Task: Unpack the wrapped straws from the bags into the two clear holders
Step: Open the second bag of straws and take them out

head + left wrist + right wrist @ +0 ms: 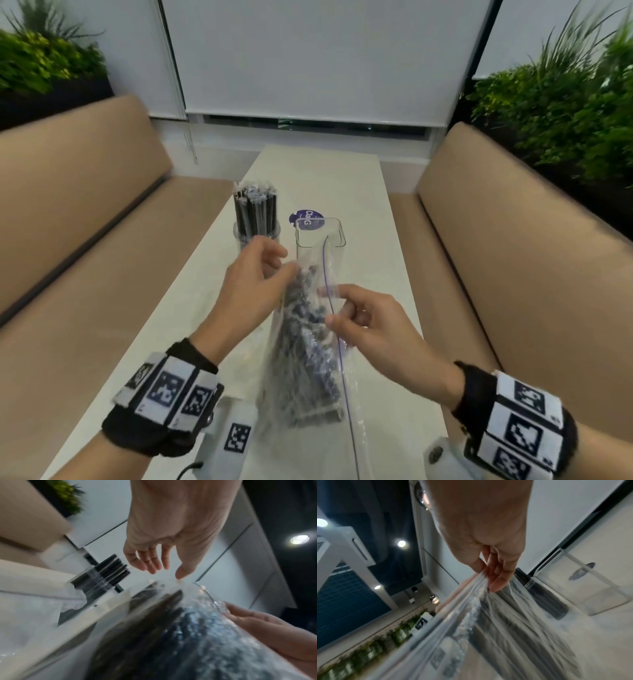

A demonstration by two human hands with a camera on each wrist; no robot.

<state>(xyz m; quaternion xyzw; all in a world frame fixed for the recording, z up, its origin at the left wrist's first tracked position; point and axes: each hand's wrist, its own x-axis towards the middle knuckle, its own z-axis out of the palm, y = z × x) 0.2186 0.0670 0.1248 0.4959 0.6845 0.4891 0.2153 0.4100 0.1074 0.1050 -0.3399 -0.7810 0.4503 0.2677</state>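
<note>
A clear zip bag point(308, 342) packed with black wrapped straws stands tilted over the white table point(376, 212). My right hand point(346, 311) pinches the bag's plastic near its purple zip line; the right wrist view shows thumb and fingers point(494, 580) closed on the film. My left hand point(263, 270) is at the bag's top left with its fingers relaxed and spread point(152, 563), its thumb tip touching the rim. Behind the hands stands a round clear holder point(256, 233) full of black straws. A square clear holder point(320, 236) to its right is empty.
A purple round label point(308, 216) lies on the table behind the square holder. Tan padded benches point(85, 240) flank the narrow table on both sides. Green plants point(565, 113) stand behind the benches, and a white blind covers the far window.
</note>
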